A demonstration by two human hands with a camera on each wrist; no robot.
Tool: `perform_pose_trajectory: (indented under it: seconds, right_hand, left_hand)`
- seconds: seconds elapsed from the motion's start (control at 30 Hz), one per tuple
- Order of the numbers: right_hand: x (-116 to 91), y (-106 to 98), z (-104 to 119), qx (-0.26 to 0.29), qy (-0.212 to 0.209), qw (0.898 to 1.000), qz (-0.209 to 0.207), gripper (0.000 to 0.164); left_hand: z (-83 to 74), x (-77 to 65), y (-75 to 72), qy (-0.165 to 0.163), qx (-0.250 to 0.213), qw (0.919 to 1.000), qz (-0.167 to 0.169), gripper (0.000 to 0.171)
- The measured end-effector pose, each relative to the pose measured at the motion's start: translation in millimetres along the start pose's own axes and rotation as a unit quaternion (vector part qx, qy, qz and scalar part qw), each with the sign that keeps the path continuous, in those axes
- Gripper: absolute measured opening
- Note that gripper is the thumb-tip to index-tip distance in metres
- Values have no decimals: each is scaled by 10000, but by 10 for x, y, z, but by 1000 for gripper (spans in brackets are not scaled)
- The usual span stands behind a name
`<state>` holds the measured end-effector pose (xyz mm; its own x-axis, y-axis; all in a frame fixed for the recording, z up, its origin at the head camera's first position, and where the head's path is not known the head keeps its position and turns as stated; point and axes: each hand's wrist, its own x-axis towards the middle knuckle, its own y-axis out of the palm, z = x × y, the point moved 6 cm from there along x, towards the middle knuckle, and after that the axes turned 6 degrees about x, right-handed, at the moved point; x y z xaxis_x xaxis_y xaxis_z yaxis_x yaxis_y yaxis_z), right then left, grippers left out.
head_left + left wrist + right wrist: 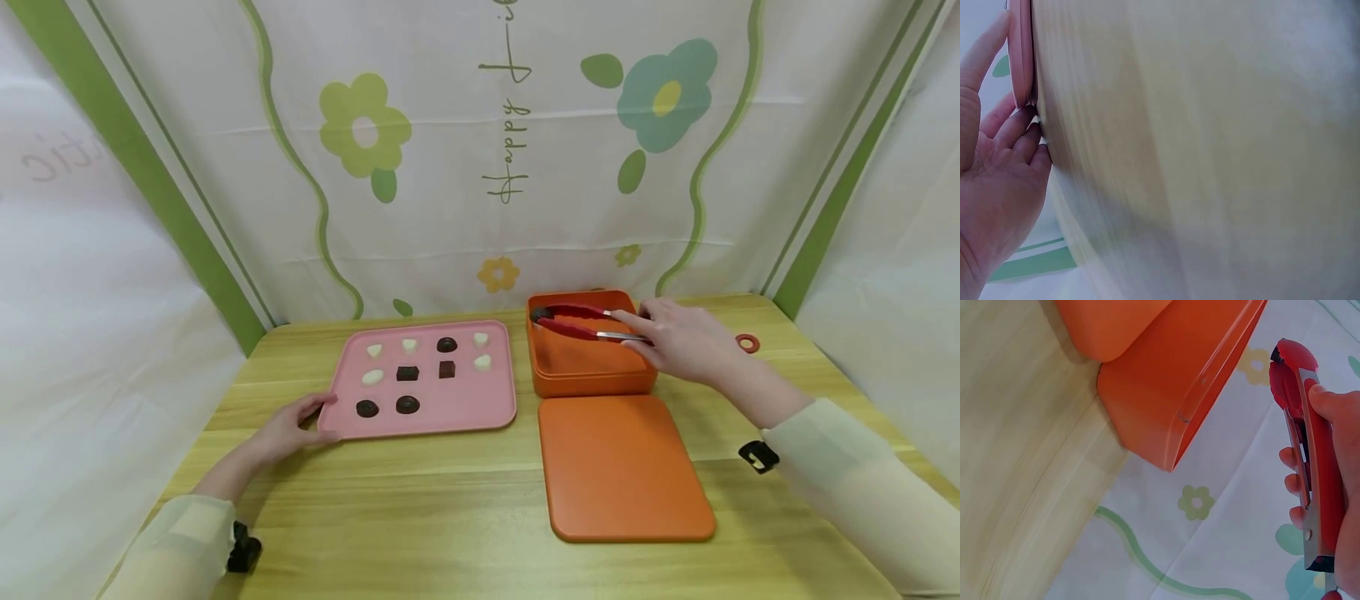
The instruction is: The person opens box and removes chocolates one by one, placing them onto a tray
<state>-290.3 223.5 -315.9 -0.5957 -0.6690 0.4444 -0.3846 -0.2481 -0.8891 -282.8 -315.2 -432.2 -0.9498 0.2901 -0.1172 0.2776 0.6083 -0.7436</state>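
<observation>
My left hand [288, 429] grips the near left corner of a pink tray [457, 408], thumb and fingers at its rim. White chocolates [372, 377] and dark chocolates [407, 405] lie spaced out on it; some are heart-shaped, others round or square. My right hand [686, 342] holds red-tipped metal tongs [576, 311], its thumb along one arm in the right wrist view. A dark chocolate [540, 315] is pinched in the tongs' tips, over the left side of an open orange box [592, 384].
An orange lid [626, 467] lies flat just in front of the box. Behind the wooden table [420, 517] hangs a flowered white curtain [442, 217], close to the box's far side. The tongs' red ring [747, 342] shows beyond my right wrist.
</observation>
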Motion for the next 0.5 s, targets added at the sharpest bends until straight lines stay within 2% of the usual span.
perform_pose_trajectory:
  seconds: [0.27, 0.5]
  right_hand:
    - [54, -7, 162, 81, -144, 9997, -186, 74]
    - [126, 25, 306, 150, -308, 9993, -132, 69]
  left_hand:
    - [35, 2, 6, -35, 179, 9998, -23, 74]
    - [-1, 6, -7, -10, 51, 10000, -20, 73]
